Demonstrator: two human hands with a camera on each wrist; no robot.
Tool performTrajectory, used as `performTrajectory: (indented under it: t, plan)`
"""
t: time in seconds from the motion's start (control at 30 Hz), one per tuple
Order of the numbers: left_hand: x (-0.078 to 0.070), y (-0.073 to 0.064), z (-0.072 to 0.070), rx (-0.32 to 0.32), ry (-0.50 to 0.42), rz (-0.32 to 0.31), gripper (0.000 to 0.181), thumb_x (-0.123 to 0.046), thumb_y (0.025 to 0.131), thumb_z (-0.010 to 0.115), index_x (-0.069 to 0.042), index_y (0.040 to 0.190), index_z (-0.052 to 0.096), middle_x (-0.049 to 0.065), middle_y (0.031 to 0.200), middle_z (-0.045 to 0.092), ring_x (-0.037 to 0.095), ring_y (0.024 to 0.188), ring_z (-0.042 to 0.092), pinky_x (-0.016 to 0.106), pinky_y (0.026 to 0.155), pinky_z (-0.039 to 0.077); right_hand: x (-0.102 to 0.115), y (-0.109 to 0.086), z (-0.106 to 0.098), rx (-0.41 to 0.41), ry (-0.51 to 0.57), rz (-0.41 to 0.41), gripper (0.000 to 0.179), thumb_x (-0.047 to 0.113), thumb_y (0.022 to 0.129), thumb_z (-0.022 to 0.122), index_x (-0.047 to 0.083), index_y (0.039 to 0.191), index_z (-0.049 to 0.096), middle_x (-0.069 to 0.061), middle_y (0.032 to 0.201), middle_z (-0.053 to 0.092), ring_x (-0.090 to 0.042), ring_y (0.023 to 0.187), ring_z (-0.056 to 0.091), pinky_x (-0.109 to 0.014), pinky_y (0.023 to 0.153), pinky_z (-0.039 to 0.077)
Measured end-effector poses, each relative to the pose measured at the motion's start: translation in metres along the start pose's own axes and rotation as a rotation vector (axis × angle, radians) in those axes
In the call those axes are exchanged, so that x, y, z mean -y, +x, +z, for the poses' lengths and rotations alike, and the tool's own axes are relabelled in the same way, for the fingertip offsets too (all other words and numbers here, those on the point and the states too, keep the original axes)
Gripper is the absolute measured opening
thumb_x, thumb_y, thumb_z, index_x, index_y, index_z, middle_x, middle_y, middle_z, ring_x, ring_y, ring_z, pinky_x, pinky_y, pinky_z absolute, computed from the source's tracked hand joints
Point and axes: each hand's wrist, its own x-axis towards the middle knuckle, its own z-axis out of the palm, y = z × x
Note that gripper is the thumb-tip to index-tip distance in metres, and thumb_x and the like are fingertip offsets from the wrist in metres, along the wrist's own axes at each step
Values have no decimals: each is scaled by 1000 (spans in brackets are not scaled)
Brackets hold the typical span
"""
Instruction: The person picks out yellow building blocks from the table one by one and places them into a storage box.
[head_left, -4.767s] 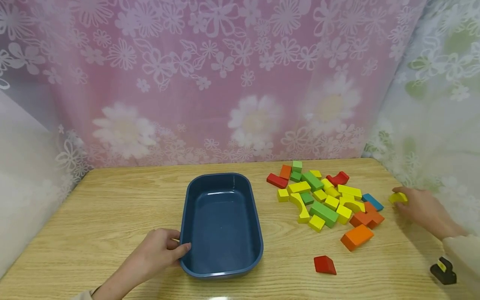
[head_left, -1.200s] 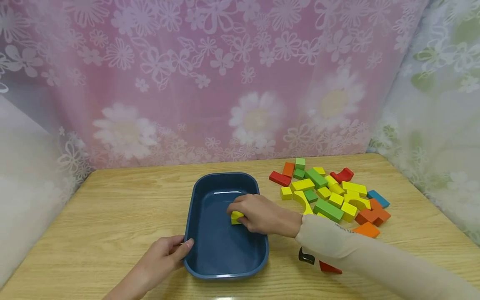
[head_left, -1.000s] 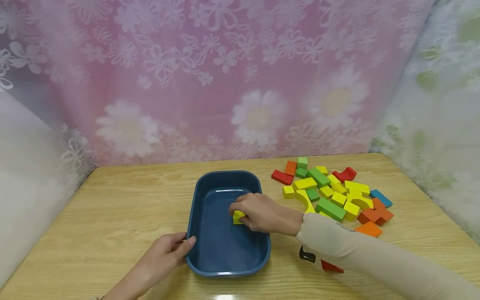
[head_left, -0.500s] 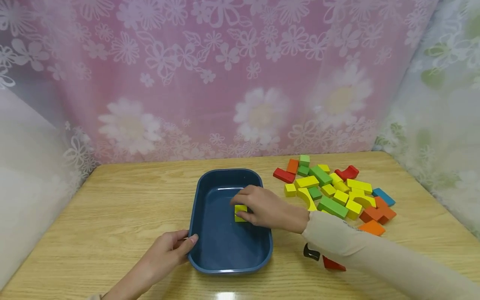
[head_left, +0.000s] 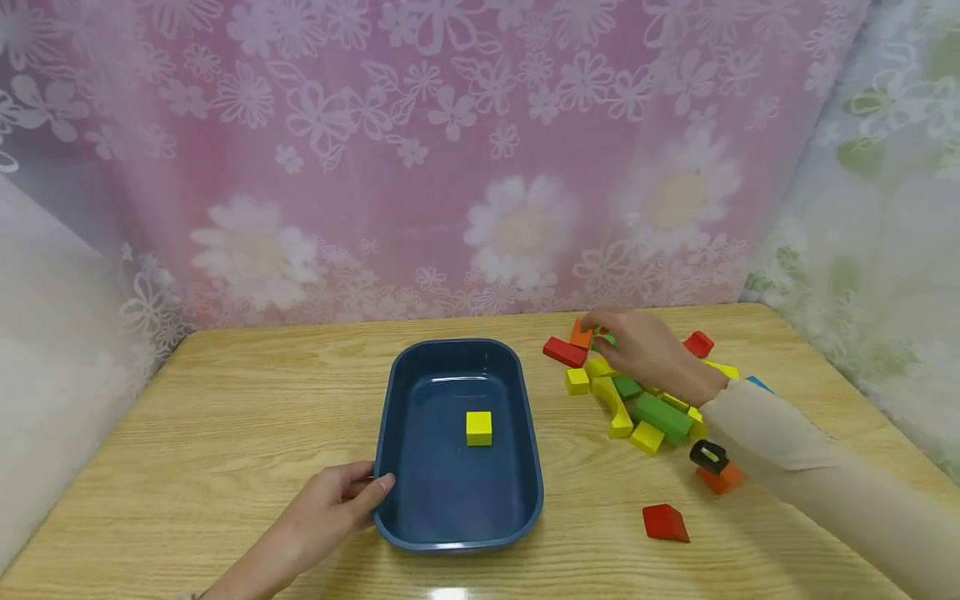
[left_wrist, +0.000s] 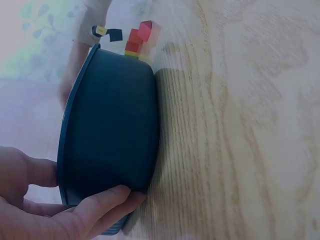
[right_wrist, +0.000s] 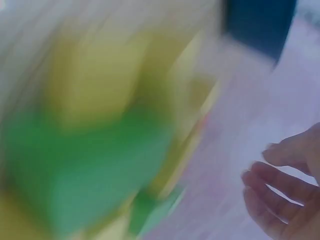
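My left hand (head_left: 330, 508) grips the near left side of a deep blue tray (head_left: 457, 547), thumb over the rim and fingers against the outer wall, as the left wrist view also shows. One yellow block (head_left: 478, 428) lies on the tray's floor, right of centre. My right hand (head_left: 645, 346) is over the back of the block pile with fingers slightly bent, its tips close to an orange block (head_left: 580, 334) and a green block (head_left: 604, 342). Nothing shows between the spread fingers of my right hand (right_wrist: 290, 190) in the right wrist view, where nearby blocks are blurred.
Wooden blocks lie loose right of the tray, including a long green block (head_left: 663, 418), a yellow arch (head_left: 612, 407) and a red block (head_left: 564, 352). A red wedge (head_left: 665, 522) lies apart near the front. A flowered curtain (head_left: 420, 208) hangs behind the wooden table (head_left: 262, 400).
My right hand brought a yellow block from the far right into the tray and let it go there. It then moved right, over the back of the pile. My left hand stayed on the tray.
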Motion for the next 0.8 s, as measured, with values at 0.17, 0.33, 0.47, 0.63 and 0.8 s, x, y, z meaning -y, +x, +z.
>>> performTrajectory:
  t: [0.17, 0.33, 0.47, 0.63, 0.8]
  plan:
    - [1, 0, 1, -21, 11, -21, 50, -23, 99, 57, 16, 130, 48, 10, 101, 68, 22, 95, 66, 34, 79, 59, -53, -2, -3, 118, -27, 112, 29, -9, 83, 58, -5, 111, 66, -22, 110, 66, -38, 98, 62, -51, 78, 56]
    - [2, 0, 2, -19, 1, -3, 51, -22, 99, 57, 18, 129, 48, 12, 106, 68, 24, 97, 66, 34, 77, 59, -82, -6, 3, 195, -94, 166, 32, -8, 80, 63, -9, 112, 64, -26, 110, 64, -42, 99, 61, -56, 81, 53]
    - [0, 1, 2, -27, 13, 6, 49, -22, 99, 57, 17, 128, 50, 11, 105, 68, 23, 96, 66, 33, 76, 60, -90, -6, 7, 229, -123, 192, 36, -7, 80, 64, -9, 116, 62, -28, 113, 63, -43, 98, 61, -57, 80, 54]
    - [0, 0, 2, -6, 13, 45, 45, -20, 99, 56, 16, 126, 53, 15, 108, 68, 25, 96, 66, 33, 77, 59, -95, -4, 11, 254, -134, 199, 39, -11, 79, 61, -10, 118, 61, -28, 114, 62, -43, 98, 61, -55, 80, 55]
    - [4, 0, 2, 29, -18, 81, 46, -18, 100, 54, 19, 127, 50, 21, 113, 66, 28, 100, 66, 32, 78, 59, -97, -3, 12, 274, -152, 185, 35, -14, 79, 60, -12, 113, 63, -27, 108, 65, -40, 92, 64, -51, 77, 57]
